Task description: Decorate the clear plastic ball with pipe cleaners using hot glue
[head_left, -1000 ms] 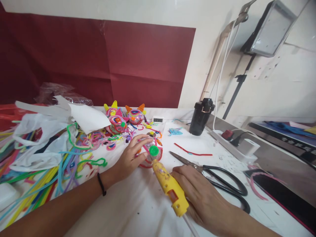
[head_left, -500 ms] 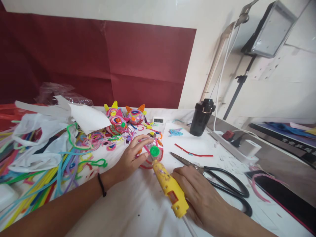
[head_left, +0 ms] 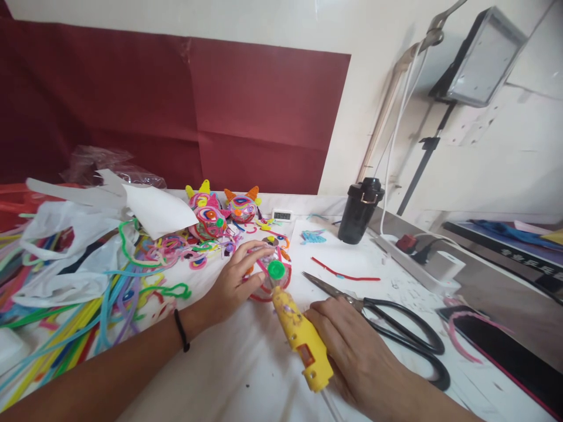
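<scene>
A round, partly see-through ball (head_left: 284, 285) trimmed with coloured pipe cleaners rests on the white table. My left hand (head_left: 240, 272) curves over its left side and steadies it, fingers on the top and thumb at the front. On the ball's front sits a green coiled disc (head_left: 277, 270). In my right hand (head_left: 347, 346) is a yellow hot glue gun (head_left: 301, 340), with a clear glue stick coming out of its rear. The gun's nozzle points at the lower edge of the green disc; whether it touches cannot be made out.
Large black-handled scissors (head_left: 396, 319) lie right of my right hand, near a red pipe cleaner (head_left: 347, 276). Loose pipe cleaners (head_left: 88, 328) heap up at left. Finished-looking decorated balls (head_left: 241, 208), a small clock (head_left: 282, 215) and a black bottle (head_left: 359, 211) stand behind.
The glue gun's rear has swung slightly left and down, its nozzle staying by the green disc. My left hand and the ball hold nearly still.
</scene>
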The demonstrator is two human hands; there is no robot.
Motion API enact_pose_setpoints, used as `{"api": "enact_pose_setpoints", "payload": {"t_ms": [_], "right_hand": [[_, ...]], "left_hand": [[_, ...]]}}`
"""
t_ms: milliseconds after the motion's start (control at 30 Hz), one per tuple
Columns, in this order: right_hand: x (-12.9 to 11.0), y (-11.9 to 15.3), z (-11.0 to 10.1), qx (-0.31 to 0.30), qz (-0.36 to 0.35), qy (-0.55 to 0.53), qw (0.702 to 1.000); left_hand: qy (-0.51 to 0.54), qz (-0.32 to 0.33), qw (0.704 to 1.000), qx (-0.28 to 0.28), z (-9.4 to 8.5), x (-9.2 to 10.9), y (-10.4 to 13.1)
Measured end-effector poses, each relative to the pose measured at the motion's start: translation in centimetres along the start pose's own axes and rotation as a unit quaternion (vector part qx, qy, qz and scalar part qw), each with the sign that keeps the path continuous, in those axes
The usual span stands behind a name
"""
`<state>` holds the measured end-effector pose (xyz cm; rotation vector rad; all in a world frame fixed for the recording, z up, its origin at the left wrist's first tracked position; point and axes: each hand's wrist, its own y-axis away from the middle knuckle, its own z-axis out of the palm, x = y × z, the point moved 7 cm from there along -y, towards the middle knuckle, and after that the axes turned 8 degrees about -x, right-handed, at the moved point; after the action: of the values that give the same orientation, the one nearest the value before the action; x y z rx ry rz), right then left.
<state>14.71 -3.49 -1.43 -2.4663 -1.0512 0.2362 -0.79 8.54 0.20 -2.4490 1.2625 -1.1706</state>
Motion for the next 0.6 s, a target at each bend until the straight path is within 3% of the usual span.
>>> {"api": "enact_pose_setpoints", "payload": {"t_ms": [600], "right_hand": [[-0.22,0.02,-0.25,0.012,0.003,0.031,0.999]], "left_hand": [[0.002,-0.01,1.0,-0.003,0.04,-0.06,0.01]]}}
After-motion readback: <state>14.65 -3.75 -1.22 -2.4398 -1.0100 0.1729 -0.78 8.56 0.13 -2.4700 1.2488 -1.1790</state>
